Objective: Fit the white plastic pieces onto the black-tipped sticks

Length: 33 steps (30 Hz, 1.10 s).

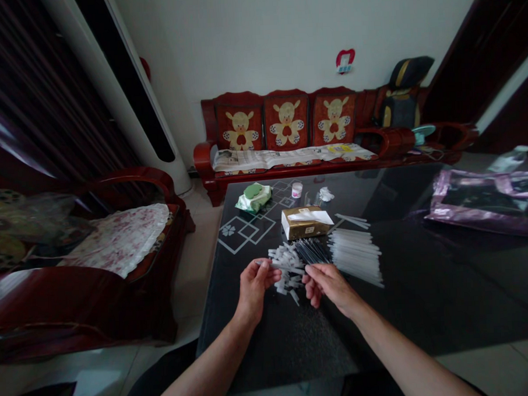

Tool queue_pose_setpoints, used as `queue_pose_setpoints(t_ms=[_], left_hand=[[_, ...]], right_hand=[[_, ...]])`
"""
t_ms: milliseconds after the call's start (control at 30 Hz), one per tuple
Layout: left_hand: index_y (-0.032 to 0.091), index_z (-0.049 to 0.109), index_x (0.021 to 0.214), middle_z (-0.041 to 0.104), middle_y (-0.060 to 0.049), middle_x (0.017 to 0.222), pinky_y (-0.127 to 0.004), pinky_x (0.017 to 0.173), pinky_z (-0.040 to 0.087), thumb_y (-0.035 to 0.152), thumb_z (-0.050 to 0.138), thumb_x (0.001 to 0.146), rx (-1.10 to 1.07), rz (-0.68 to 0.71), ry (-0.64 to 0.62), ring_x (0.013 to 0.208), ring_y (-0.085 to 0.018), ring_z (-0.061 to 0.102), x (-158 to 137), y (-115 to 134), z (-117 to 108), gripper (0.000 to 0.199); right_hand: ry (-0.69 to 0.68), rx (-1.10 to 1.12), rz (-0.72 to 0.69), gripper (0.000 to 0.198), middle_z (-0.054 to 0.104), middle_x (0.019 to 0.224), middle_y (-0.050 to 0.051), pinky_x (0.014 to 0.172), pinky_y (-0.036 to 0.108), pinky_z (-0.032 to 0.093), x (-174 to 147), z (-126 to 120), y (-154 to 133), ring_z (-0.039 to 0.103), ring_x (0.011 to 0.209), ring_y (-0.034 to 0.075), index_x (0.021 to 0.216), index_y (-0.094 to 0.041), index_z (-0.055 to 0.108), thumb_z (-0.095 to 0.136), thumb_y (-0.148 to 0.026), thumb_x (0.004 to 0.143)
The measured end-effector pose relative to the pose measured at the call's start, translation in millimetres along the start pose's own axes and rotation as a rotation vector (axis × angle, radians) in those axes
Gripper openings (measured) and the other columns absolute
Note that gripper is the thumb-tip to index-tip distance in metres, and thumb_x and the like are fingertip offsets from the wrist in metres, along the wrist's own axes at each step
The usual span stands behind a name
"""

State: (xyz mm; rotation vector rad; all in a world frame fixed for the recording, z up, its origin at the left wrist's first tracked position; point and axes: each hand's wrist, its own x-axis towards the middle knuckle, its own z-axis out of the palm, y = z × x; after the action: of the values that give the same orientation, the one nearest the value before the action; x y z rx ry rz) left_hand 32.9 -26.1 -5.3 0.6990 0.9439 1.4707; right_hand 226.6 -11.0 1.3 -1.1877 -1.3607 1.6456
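Both hands are over the near side of the dark table, thumbs pressed to fingers. My left hand (254,285) pinches a slim whitish plastic tube (290,268), which spans the gap toward my right hand (328,285). My right fingertips close at the tube's other end; what exactly lies between them is too small to see well. Just behind the hands is a heap of short white tube pieces (282,255). Thin black sticks (310,251) lie beside the heap, and a stack of long translucent white tubes (356,257) lies to the right.
A gold tissue box (306,222) stands behind the sticks. Farther back on the glossy black table (270,349) are a green wipes pack (254,198), a small white cup (297,190) and a pink-edged clear bag (483,203). A wooden sofa (208,124) stands beyond.
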Motion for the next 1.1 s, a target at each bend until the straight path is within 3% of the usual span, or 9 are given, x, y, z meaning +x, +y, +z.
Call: queue_pose_setpoints(t_ms=[167,400,533,600,667,800,967,1100], left_hand=[[0.012,0.06,0.09,0.067,-0.005,0.072,-0.028,0.068,0.053,0.04,0.069,0.075,0.002,-0.008,0.003,0.067,-0.015,0.067,0.6,-0.2,-0.2,0.033],[0.012,0.06,0.088,0.067,-0.005,0.073,-0.028,0.068,0.053,0.039,0.069,0.075,0.003,-0.006,0.008,0.067,-0.015,0.066,-0.9,-1.8,0.0,0.032],[0.011,0.061,0.093,0.067,-0.007,0.076,-0.031,0.069,0.054,0.04,0.068,0.076,0.065,-0.028,-0.072,0.069,-0.017,0.067,-0.7,3.7,1.4,0.035],[0.012,0.06,0.103,0.068,-0.009,0.085,-0.034,0.072,0.054,0.039,0.069,0.075,0.115,0.028,-0.072,0.074,-0.019,0.067,5.3,13.0,-2.5,0.04],[0.015,0.058,0.111,0.067,-0.009,0.093,-0.034,0.075,0.054,0.038,0.071,0.072,0.171,0.143,0.016,0.079,-0.019,0.067,15.6,25.0,-11.0,0.047],[0.013,0.064,0.099,0.068,-0.008,0.087,-0.029,0.071,0.053,0.034,0.071,0.07,0.346,0.249,0.113,0.075,-0.017,0.066,36.7,40.2,-32.6,0.037],[0.019,0.07,0.086,0.069,-0.005,0.076,-0.027,0.064,0.05,0.021,0.069,0.066,0.675,0.279,0.024,0.068,-0.018,0.064,40.3,31.8,-39.4,0.02],[0.021,0.071,0.085,0.068,-0.004,0.079,-0.028,0.069,0.047,0.012,0.063,0.069,0.997,0.383,-0.024,0.073,-0.018,0.063,38.2,23.3,-37.9,0.02]], right_hand=[[-0.013,0.01,-0.047,0.04,0.065,0.058,-0.001,0.039,0.023,0.046,2.0,-2.1,2.9,0.057,0.04,0.012,0.094,-0.015,0.055,0.063,-0.049,0.076],[-0.042,-0.008,-0.032,0.038,0.063,0.057,0.001,0.039,0.023,0.046,-0.6,0.7,0.2,0.056,0.039,0.012,0.086,-0.013,0.058,0.057,-0.051,0.08],[-0.026,0.007,-0.054,0.042,0.064,0.058,0.001,0.039,0.023,0.046,-1.1,2.3,-1.7,0.058,0.042,0.012,0.084,-0.013,0.06,0.057,-0.054,0.079],[0.036,0.033,-0.078,0.04,0.062,0.058,0.001,0.038,0.023,0.045,-0.1,-1.6,-3.1,0.056,0.041,0.011,0.081,-0.013,0.061,0.059,-0.053,0.078],[0.135,0.083,-0.088,0.038,0.062,0.057,0.0,0.037,0.023,0.045,1.1,-8.8,-4.4,0.055,0.041,0.011,0.081,-0.013,0.062,0.063,-0.051,0.076],[0.279,0.152,-0.071,0.036,0.064,0.06,0.002,0.042,0.025,0.05,2.6,-24.4,-3.5,0.058,0.045,0.012,0.084,-0.013,0.063,0.073,-0.043,0.068],[0.321,0.159,-0.053,0.037,0.066,0.06,0.004,0.044,0.026,0.051,2.7,-31.5,0.0,0.06,0.047,0.014,0.084,-0.013,0.064,0.078,-0.04,0.063],[0.379,0.161,-0.078,0.038,0.065,0.059,0.004,0.043,0.026,0.05,2.2,-33.9,-4.0,0.059,0.046,0.014,0.082,-0.012,0.065,0.079,-0.041,0.061]])
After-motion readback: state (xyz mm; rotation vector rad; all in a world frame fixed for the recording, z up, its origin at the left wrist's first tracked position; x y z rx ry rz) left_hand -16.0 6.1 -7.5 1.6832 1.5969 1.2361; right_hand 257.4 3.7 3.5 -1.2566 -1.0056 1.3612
